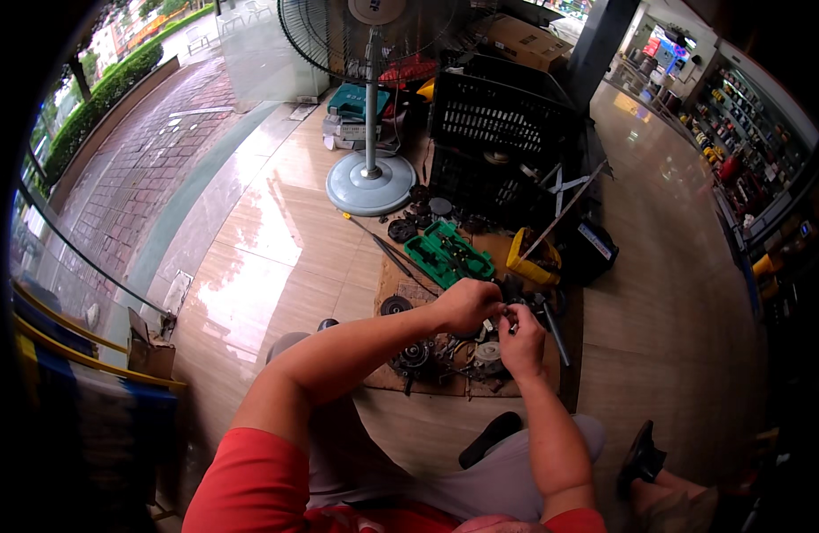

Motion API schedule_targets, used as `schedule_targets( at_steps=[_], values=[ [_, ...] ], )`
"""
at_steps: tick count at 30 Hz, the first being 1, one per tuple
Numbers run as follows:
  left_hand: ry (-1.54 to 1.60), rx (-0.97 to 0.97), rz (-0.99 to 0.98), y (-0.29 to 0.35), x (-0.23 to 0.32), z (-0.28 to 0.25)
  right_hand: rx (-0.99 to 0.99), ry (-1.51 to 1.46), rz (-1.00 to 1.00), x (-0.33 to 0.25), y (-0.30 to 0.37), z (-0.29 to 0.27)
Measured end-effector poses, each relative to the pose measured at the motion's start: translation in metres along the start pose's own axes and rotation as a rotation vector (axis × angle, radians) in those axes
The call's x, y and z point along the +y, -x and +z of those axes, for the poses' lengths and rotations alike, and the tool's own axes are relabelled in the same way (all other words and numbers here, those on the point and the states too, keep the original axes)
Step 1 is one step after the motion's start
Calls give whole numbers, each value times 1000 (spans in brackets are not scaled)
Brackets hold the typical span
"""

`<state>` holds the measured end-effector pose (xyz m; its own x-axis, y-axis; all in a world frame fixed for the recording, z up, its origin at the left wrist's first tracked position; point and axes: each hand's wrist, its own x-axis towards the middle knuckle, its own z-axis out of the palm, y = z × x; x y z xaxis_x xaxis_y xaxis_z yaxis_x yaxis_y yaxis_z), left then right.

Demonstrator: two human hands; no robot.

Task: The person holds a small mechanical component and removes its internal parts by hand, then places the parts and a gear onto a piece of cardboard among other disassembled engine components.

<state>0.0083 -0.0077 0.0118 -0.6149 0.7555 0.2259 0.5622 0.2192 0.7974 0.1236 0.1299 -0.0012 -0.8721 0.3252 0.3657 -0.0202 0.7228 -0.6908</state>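
Observation:
My left hand point(468, 305) and my right hand point(522, 343) meet over a cardboard mat point(400, 293) on the floor. Both sets of fingers are pinched together around something too small to make out. Just beyond them lies a green tool case point(443, 252), opened out, with dark pieces in it. Below my hands, dark round machine parts point(415, 354) and a pale, roundish metal part point(488, 356) rest on the mat among small loose parts. A grey tube-like bar point(556, 334) lies beside my right hand.
A standing fan point(371, 184) rises beyond the mat, left of black plastic crates point(489, 115). A yellow container point(534, 257) and a dark box point(592, 249) stand to the right. Someone else's shoe point(641, 458) shows at lower right. Glass and yellow-edged boards point(90, 346) border the left.

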Motion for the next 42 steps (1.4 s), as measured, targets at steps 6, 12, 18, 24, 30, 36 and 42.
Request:
schedule_targets(
  at_steps=[6,12,18,24,30,36,42],
  values=[
    [38,3,-7,0,-2,1,13,26,-40,4,0,2],
    [21,-3,1,0,-4,2,22,9,-41,4,0,4],
    [16,15,-5,1,-3,1,-9,7,-1,-2,0,1],
    [26,10,1,2,-1,1,9,26,-48,5,2,3],
    [33,-20,7,0,-4,3,4,22,-26,5,0,2],
    [-5,0,-31,0,-9,-1,-20,8,7,-3,-2,2],
    [-32,10,-30,2,-11,6,-30,-21,23,0,2,6]
  ],
)
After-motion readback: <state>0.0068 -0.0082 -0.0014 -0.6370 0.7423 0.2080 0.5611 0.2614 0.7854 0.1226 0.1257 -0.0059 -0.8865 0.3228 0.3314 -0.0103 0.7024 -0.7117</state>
